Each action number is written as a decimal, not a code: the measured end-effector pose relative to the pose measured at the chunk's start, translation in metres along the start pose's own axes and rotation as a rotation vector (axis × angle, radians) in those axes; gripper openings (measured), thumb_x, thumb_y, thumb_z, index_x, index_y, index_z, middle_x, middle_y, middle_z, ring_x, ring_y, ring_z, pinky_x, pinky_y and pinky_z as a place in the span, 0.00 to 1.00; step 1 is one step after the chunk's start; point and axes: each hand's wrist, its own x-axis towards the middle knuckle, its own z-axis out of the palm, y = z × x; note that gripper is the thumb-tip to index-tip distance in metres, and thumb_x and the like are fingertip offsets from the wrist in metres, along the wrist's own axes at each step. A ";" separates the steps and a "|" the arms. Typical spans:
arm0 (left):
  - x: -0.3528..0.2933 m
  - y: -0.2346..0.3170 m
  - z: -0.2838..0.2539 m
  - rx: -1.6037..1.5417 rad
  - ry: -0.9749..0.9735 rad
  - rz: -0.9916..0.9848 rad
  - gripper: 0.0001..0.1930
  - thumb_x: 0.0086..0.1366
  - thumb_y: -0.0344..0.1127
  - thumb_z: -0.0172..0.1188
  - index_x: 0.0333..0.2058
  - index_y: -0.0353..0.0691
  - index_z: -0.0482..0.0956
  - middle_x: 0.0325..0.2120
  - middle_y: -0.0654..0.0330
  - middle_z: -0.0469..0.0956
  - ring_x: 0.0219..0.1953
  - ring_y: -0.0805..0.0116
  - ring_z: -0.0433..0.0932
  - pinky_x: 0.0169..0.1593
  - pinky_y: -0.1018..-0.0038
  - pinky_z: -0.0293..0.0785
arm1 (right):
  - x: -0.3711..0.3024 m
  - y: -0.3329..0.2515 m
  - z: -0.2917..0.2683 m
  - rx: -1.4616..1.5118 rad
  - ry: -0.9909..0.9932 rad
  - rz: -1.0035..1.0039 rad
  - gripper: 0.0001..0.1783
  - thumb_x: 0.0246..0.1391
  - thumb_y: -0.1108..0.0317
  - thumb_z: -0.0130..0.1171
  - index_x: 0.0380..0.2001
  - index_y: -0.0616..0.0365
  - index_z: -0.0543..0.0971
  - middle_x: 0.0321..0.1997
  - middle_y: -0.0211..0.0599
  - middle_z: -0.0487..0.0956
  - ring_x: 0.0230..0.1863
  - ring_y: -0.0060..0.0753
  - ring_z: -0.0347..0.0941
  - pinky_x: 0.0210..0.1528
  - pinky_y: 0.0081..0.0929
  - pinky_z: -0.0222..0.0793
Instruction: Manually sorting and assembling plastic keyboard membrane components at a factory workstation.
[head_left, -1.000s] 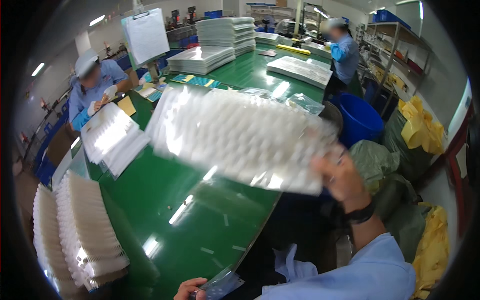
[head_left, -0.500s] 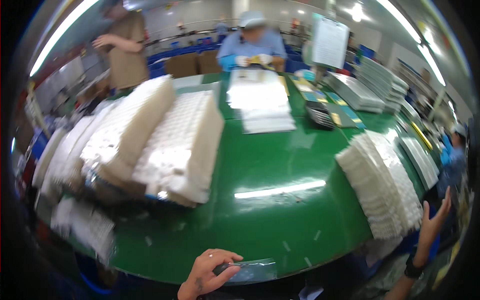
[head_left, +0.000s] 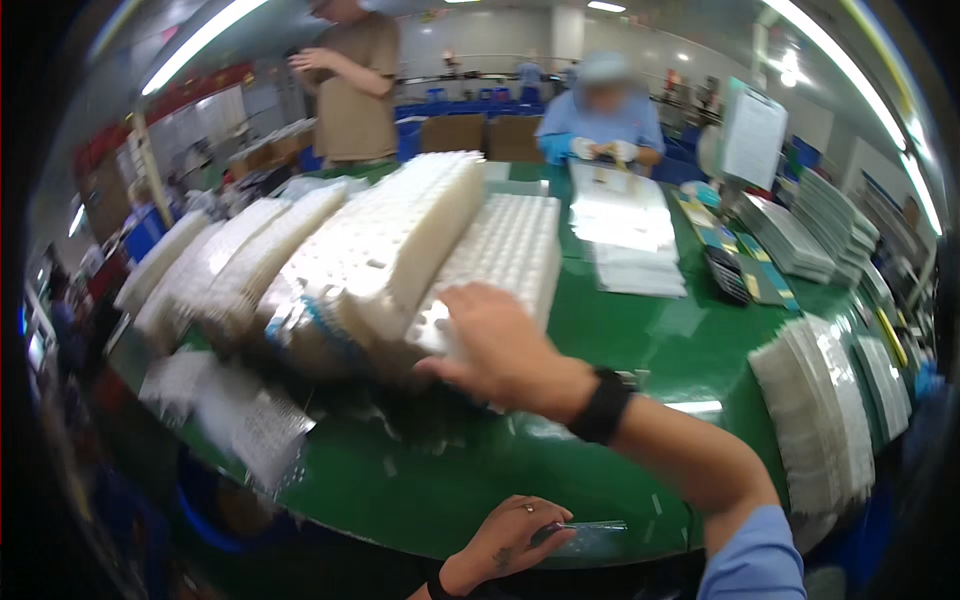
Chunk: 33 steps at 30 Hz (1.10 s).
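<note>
My left hand (head_left: 512, 537) is closed at the table's near edge round a small dark object (head_left: 546, 533), whose kind I cannot make out. A strip of clear plastic film (head_left: 602, 526) lies flat beside its fingertips. My right hand (head_left: 495, 345) reaches across to the near end of a stack of white dimpled trays (head_left: 512, 235). Its fingers are stretched out over the tray's corner, with the thumb apart and lower. The hand is slightly blurred, and whether it touches the trays I cannot tell.
Taller white tray stacks (head_left: 385, 235) stand on the left of the green table (head_left: 630, 350), with crumpled clear plastic (head_left: 255, 430) in front. Another white stack (head_left: 815, 410) is at the right, near a calculator (head_left: 727, 275). A co-worker (head_left: 600, 125) sits opposite behind white sheets (head_left: 625, 215).
My right hand has swung from the far right across to the tray stack at the left. The view has turned left. My left hand keeps its hold on the dark object.
</note>
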 end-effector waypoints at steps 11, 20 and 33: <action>0.014 0.016 -0.001 0.084 -0.029 -0.007 0.05 0.58 0.28 0.64 0.33 0.35 0.80 0.25 0.55 0.77 0.28 0.57 0.75 0.33 0.66 0.71 | 0.043 0.046 0.038 0.383 0.077 0.372 0.12 0.46 0.70 0.51 0.21 0.68 0.80 0.30 0.64 0.78 0.34 0.62 0.77 0.41 0.48 0.73; -0.005 0.029 -0.016 -0.195 0.026 0.018 0.06 0.57 0.30 0.65 0.30 0.35 0.78 0.29 0.54 0.80 0.28 0.57 0.75 0.35 0.66 0.70 | -0.090 0.013 -0.114 0.071 0.059 0.129 0.08 0.52 0.74 0.52 0.37 0.60 0.75 0.36 0.49 0.76 0.40 0.57 0.72 0.40 0.46 0.68; 0.015 0.035 -0.014 -0.017 -0.321 0.083 0.09 0.61 0.38 0.64 0.29 0.40 0.76 0.59 0.56 0.72 0.68 0.51 0.60 0.66 0.56 0.52 | -0.186 0.012 -0.149 0.688 0.316 0.857 0.13 0.65 0.71 0.49 0.49 0.63 0.77 0.50 0.38 0.80 0.46 0.28 0.78 0.47 0.27 0.74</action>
